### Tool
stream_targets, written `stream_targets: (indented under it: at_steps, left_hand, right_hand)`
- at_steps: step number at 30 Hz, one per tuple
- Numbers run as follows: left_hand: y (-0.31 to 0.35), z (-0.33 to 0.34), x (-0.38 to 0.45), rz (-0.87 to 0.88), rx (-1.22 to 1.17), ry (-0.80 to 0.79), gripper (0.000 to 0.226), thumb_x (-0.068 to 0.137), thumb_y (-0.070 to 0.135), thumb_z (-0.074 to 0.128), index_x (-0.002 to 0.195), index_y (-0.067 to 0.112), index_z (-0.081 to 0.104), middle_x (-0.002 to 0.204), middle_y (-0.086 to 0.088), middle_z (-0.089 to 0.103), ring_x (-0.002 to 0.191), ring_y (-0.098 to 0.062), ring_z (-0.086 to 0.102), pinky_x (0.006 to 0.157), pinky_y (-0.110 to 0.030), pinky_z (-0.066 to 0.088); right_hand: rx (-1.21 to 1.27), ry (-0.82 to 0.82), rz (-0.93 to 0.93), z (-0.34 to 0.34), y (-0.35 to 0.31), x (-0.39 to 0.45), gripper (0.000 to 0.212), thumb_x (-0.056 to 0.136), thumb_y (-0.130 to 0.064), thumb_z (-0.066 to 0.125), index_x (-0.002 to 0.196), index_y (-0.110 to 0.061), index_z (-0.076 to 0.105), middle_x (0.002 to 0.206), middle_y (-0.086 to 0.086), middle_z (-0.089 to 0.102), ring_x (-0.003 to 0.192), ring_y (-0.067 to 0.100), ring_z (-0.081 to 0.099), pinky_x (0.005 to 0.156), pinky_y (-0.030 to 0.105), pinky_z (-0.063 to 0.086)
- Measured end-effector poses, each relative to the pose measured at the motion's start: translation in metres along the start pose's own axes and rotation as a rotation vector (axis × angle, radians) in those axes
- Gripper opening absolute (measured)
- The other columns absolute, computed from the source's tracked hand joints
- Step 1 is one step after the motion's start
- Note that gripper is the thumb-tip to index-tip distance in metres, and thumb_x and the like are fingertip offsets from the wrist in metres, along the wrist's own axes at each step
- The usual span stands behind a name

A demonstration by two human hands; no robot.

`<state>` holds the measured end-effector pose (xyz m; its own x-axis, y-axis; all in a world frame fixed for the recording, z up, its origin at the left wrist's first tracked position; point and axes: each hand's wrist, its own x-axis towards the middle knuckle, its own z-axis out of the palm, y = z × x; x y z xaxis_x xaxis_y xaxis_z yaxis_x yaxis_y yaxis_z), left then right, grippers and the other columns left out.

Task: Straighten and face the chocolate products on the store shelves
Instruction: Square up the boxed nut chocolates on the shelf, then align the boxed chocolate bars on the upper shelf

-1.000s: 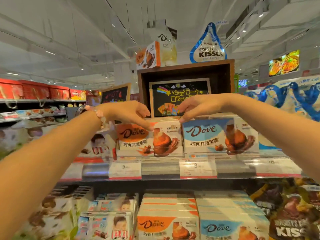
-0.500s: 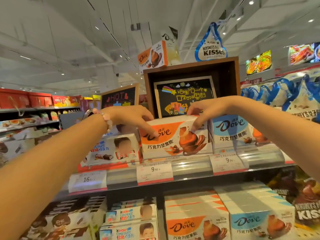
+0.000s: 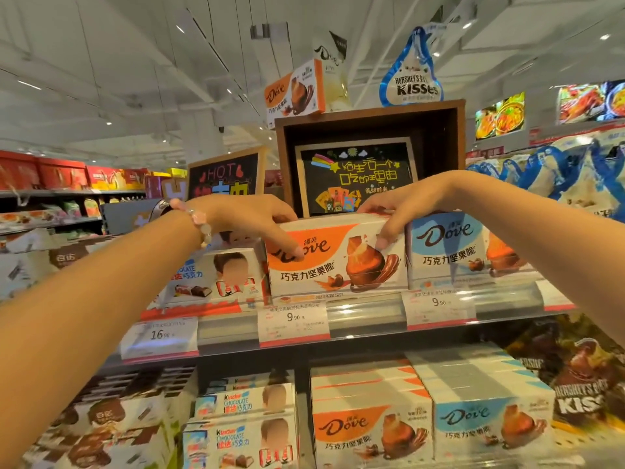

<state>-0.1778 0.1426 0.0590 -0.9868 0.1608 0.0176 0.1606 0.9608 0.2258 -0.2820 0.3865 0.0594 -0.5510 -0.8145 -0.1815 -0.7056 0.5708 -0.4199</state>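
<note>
An orange-and-white Dove chocolate box (image 3: pixel 334 262) stands facing me at the front of the upper shelf (image 3: pixel 365 316). My left hand (image 3: pixel 250 221) grips its top left corner, thumb down over the front. My right hand (image 3: pixel 402 208) holds its top right corner, fingers curled over the front face. To its right stands a blue Dove box (image 3: pixel 453 252), partly hidden by my right forearm. A Kinder chocolate box (image 3: pixel 223 275) sits to the left, slightly lower.
Price tags (image 3: pixel 292 319) line the shelf edge. The lower shelf holds Kinder boxes (image 3: pixel 236 424), orange and blue Dove boxes (image 3: pixel 372 431), and Hershey's Kisses bags (image 3: pixel 581 394) at right. A wooden display crate with a chalkboard sign (image 3: pixel 355 177) stands behind the top row.
Both hands shifted from straddling the orange and blue boxes to gripping the orange Dove box alone. The view moved closer and swung left, so the shelf slid rightward in view.
</note>
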Motion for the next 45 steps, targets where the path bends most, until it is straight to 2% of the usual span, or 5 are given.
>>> stream_targets:
  at_steps: [6,12,25,30,45]
  left_hand:
    - [0.001,-0.002,0.001,-0.042,0.014,-0.007,0.072,0.062,0.065,0.07,0.119,0.022,0.057,0.109,0.008,0.065,0.096,-0.004,0.063,0.081,-0.019,0.049]
    - [0.006,-0.007,0.002,-0.091,-0.058,-0.07,0.063,0.067,0.042,0.072,0.118,0.009,0.057,0.107,-0.003,0.07,0.092,-0.011,0.069,0.071,-0.017,0.053]
    - [0.009,-0.009,0.003,-0.117,-0.084,-0.117,0.063,0.068,0.036,0.075,0.122,0.013,0.054,0.108,-0.002,0.07,0.096,-0.014,0.068,0.074,-0.022,0.055]
    - [0.006,-0.008,-0.004,-0.111,-0.061,-0.023,0.066,0.064,0.046,0.078,0.118,0.012,0.06,0.11,0.0,0.068,0.102,-0.012,0.064,0.082,-0.02,0.053]
    - [0.004,-0.006,-0.027,-0.182,-0.061,0.186,0.089,0.058,0.061,0.075,0.134,0.025,0.044,0.122,0.012,0.052,0.114,-0.006,0.047,0.077,-0.01,0.035]
  right_hand:
    - [-0.02,0.035,0.01,-0.001,0.003,0.001,0.079,0.068,-0.053,0.069,0.132,-0.017,0.041,0.123,0.004,0.061,0.105,0.022,0.064,0.093,0.036,0.051]
    - [-0.037,0.055,-0.03,-0.001,0.006,0.006,0.059,0.076,-0.03,0.068,0.126,-0.009,0.046,0.105,0.007,0.069,0.075,0.008,0.07,0.057,0.015,0.052]
    - [-0.051,0.06,-0.112,0.001,0.01,0.007,0.073,0.063,-0.042,0.068,0.123,-0.007,0.048,0.089,-0.006,0.071,0.074,0.003,0.069,0.058,0.01,0.049]
    - [-0.101,0.11,-0.076,-0.001,0.014,0.01,0.092,0.062,-0.059,0.061,0.14,-0.019,0.031,0.125,-0.009,0.052,0.108,0.008,0.053,0.103,0.03,0.037]
    - [-0.257,0.043,-0.067,-0.007,0.001,0.007,0.073,0.066,-0.057,0.064,0.121,-0.01,0.051,0.115,-0.004,0.064,0.105,0.015,0.061,0.083,0.025,0.046]
